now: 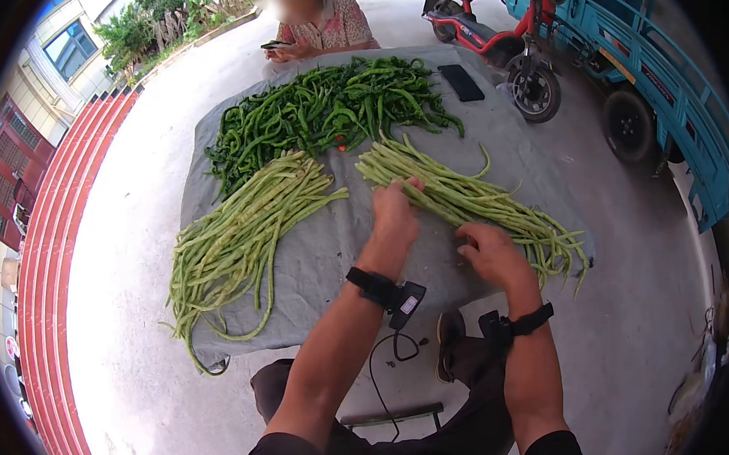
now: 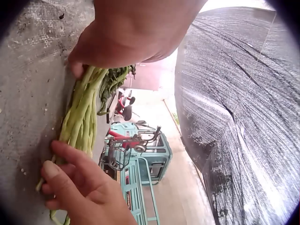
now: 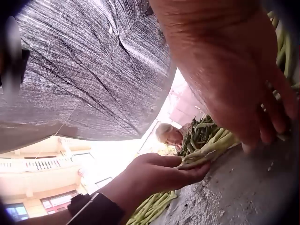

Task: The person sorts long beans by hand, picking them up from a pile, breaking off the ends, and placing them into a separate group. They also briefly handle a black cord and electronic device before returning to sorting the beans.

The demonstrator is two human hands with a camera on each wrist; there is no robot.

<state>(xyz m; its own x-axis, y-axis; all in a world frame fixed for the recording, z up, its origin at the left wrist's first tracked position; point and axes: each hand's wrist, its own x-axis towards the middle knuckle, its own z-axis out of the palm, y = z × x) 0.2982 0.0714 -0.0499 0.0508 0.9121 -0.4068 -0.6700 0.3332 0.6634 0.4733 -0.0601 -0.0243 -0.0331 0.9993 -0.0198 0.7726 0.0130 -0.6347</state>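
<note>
Long pale green beans lie in two bundles on a grey cloth, a left bundle (image 1: pixel 237 242) and a right bundle (image 1: pixel 461 191). My left hand (image 1: pixel 395 219) is at the upper part of the right bundle; in the right wrist view the left hand (image 3: pixel 159 176) has its thumb over the bean ends and its fingers beneath them. Lower along the same bundle, my right hand (image 1: pixel 496 255) is beside its near edge with fingers bent. The left wrist view shows the right hand (image 2: pixel 89 187) with thumb and fingers curled at the beans (image 2: pixel 83 117); whether it holds any is unclear.
Green peppers (image 1: pixel 325 110) are heaped across the cloth's far side, near a dark phone (image 1: pixel 461 82). Beyond the cloth, a person (image 1: pixel 325 23) holds a device. A red scooter (image 1: pixel 495 35) and a blue cargo vehicle (image 1: pixel 662 80) stand at the right.
</note>
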